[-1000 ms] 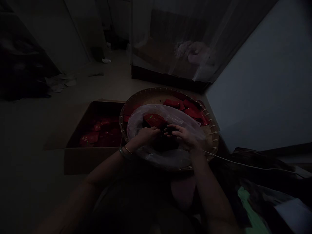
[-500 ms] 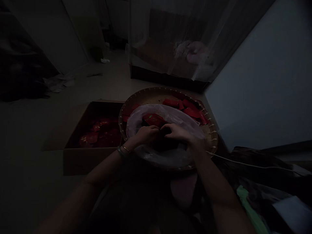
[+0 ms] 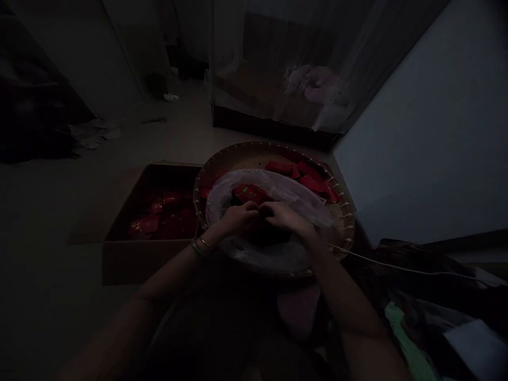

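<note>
The room is very dark. My left hand (image 3: 241, 217), with bangles at the wrist, and my right hand (image 3: 282, 216) meet with curled fingers over the dark opening of a clear plastic bag (image 3: 222, 197). Whatever is between the fingertips is too dark to make out. Just beyond them lies a red packet (image 3: 251, 194) with a small green mark, inside the bag's rolled rim. The bag sits in a round woven bamboo tray (image 3: 238, 151). Several red packets (image 3: 313, 182) rest along the tray's far right side.
Left of the tray, an open cardboard box (image 3: 146, 262) holds many shiny red packets (image 3: 145, 225). A thin white cord (image 3: 397, 267) runs off to the right. Netting around a bed (image 3: 273, 114) stands behind, and a pale wall (image 3: 420, 127) is at right.
My right hand has shifted slightly left, and its fingers have closed in toward my left hand's fingertips. The packets, bag and tray have stayed put.
</note>
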`<state>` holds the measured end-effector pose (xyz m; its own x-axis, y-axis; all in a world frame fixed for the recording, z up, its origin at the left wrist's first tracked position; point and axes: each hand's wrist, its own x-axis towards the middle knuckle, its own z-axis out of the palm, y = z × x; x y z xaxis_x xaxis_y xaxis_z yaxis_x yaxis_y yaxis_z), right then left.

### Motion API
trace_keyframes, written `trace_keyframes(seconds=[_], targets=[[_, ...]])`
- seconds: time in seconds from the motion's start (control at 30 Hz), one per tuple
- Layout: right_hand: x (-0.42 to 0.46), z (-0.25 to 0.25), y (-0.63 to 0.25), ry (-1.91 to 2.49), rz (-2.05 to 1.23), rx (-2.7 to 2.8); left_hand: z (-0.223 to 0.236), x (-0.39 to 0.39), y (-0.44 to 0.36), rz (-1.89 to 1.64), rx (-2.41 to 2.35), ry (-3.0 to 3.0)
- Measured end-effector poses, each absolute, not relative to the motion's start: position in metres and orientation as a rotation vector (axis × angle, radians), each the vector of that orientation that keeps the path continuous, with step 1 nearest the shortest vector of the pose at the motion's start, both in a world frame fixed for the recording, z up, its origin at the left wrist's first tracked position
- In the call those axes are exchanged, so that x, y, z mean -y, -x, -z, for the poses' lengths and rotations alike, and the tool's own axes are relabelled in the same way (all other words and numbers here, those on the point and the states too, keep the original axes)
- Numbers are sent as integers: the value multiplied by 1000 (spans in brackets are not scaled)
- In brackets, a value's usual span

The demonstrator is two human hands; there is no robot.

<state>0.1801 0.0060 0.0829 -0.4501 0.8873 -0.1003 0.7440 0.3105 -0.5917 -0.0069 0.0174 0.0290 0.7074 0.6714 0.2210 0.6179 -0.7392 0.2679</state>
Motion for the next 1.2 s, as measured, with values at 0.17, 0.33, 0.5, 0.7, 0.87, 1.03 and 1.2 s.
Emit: trace_keyframes(seconds=[0.17, 0.33, 0.5, 0.7, 0.87, 1.03, 1.2], targets=[[-10, -79, -183, 1380, -949, 2199, -27, -18, 9, -486, -1034, -2756], [-12, -70, -191, 1308, -1090, 1997, -26, -18, 10, -556, -1024, -2744], [-7, -53, -199, 1354, -1056, 1883, -26, -18, 10, -643, -994, -2732], [1, -54, -188, 1376, -991, 1807, -25, -20, 7, -786, -941, -2719], [-1, -51, -187, 1344, -877, 1708, -18, -22, 5, -815, -937, -2732], [-11, -40, -186, 1441, -842, 1824, -9, -24, 2, -855, -847, -2710], [-18, -40, -184, 1524, -849, 1750, -11, -23, 2, -829, -844, -2671]])
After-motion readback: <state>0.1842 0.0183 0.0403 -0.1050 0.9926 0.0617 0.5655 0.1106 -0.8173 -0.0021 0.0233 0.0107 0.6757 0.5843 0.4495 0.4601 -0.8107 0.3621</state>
